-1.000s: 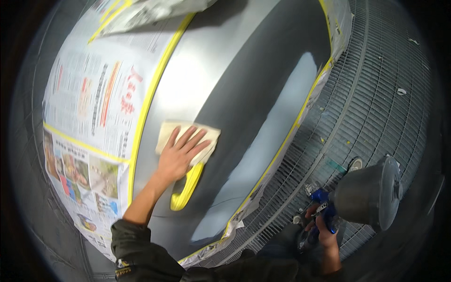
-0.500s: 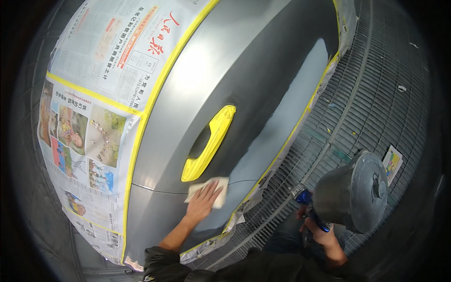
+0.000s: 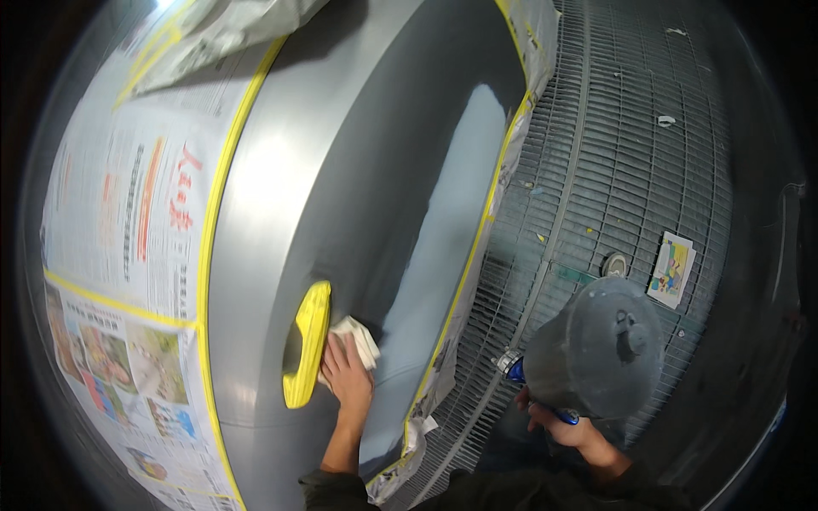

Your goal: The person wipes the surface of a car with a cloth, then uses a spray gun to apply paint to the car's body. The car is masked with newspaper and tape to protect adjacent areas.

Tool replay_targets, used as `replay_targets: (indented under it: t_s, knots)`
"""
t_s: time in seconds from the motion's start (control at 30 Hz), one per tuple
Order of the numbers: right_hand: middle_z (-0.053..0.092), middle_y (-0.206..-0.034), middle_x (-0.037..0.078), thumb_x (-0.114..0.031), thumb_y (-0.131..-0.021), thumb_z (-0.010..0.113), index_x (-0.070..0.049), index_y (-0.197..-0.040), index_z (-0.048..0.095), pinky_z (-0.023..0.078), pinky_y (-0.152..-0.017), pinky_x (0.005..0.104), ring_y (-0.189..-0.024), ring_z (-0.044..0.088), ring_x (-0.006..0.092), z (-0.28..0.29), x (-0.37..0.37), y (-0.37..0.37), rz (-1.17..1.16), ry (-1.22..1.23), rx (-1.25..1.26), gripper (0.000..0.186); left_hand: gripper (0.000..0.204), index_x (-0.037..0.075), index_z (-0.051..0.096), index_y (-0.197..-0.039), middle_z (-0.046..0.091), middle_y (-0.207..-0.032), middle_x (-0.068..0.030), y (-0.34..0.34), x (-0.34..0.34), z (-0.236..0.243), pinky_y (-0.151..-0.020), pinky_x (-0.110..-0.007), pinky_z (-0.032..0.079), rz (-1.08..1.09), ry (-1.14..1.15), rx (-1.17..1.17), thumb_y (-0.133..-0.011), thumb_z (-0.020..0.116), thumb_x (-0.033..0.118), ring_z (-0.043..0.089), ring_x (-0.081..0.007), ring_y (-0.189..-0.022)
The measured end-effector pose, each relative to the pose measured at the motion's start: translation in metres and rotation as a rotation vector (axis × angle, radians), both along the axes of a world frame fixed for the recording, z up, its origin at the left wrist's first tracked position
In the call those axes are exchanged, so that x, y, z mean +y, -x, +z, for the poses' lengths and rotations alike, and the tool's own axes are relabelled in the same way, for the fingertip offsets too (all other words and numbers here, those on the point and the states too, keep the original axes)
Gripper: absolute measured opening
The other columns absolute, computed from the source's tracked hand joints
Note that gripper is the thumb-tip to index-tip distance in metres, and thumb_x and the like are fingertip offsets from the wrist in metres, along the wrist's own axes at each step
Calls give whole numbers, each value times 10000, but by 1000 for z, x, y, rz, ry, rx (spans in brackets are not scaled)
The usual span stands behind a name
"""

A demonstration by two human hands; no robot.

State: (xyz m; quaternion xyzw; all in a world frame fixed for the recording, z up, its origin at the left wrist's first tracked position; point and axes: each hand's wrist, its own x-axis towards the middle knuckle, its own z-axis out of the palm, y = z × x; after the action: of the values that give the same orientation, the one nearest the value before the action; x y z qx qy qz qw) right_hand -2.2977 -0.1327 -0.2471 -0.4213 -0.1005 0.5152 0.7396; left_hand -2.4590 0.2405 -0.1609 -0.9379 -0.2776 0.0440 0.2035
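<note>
My left hand (image 3: 348,381) presses a folded off-white cloth (image 3: 361,338) against the dark grey part of a car door panel (image 3: 388,153). The fingers lie over the cloth, just right of a door handle (image 3: 310,341) covered in yellow masking tape. A pale grey patch (image 3: 447,200) runs along the panel's right side. Away from the panel, my right hand (image 3: 569,428) is wrapped round the grip of a blue and silver spray gun (image 3: 512,366). The gun's large grey lidded cup (image 3: 579,349) hides part of the gun.
Newspaper sheets (image 3: 102,221) edged with yellow tape cover the left side. A crumpled masking sheet (image 3: 230,43) hangs over the top left. On the right, a metal floor grating (image 3: 630,162) carries a printed card (image 3: 672,269), paper scraps and a shoe tip (image 3: 614,264).
My left hand and the cloth have moved from below the taped handle up along the panel to its right side. The view has shifted, bringing in the crumpled sheet. The spray gun stays in my right hand.
</note>
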Motion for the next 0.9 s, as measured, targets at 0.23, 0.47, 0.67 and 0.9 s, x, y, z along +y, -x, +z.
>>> replay_targets:
  t_s: [0.23,0.47,0.67,0.9]
  knots:
    - [642,-1146,90,-124,-981,620,-23,-1240,588,557,-704,277,-927,630,141,-14,5,-86,-29,49,133,280,650,121,405,-1508,327,-1598,-136,-150,5,-16,-1123,-489,316,-145,5,237,-870,512,56,326,-301,-1470]
    - [645,-1092,104,-67,-974,591,-7,-1214,565,562,-695,290,-886,646,159,-72,-15,-183,6,250,137,249,745,146,481,-1448,329,-1593,-99,-558,59,-20,-1204,-538,198,-576,-255,-1,-739,696,64,271,-288,-1488]
    - [662,-1053,103,-31,-970,580,-1,-1153,606,553,-663,274,-804,638,170,-38,-20,-271,-382,177,346,187,633,206,488,-1441,350,-1584,-64,-766,107,-30,-1215,-515,186,-755,-490,187,-834,665,200,269,-246,-1489]
    - [607,-1105,212,-8,-921,585,-3,-1433,350,602,-627,332,-959,629,260,-58,-31,-258,-410,199,331,563,492,182,548,-1411,352,-1592,-29,-656,98,-163,-1252,-476,87,-768,-376,485,-931,451,224,227,-223,-1505]
